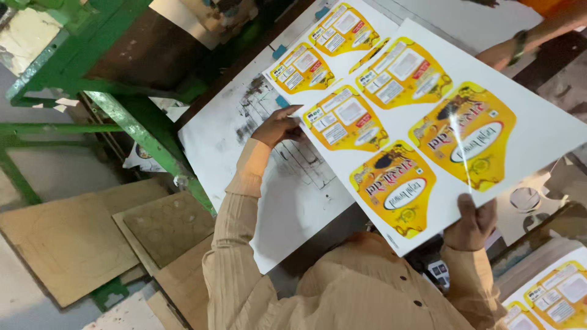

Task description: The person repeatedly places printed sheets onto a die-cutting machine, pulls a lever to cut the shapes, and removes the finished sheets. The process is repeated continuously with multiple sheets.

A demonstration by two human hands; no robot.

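Note:
I hold a large glossy white printed sheet (520,116) carrying several yellow label shapes, tilted above the work surface. My left hand (278,125) grips its left edge, thumb on top. My right hand (472,225) pinches its near edge, beside a yellow label. Both of my sleeves are beige and striped. A second sheet (333,27) with the same yellow labels lies partly under the held sheet at the far side.
Under the sheet lies a white board (244,159) smeared with dark ink. Another person's hand (504,54) with a wristband is at the sheet's far right edge. A green metal frame (131,119) stands left, cardboard pieces (79,238) on the floor. More printed sheets (556,293) are stacked bottom right.

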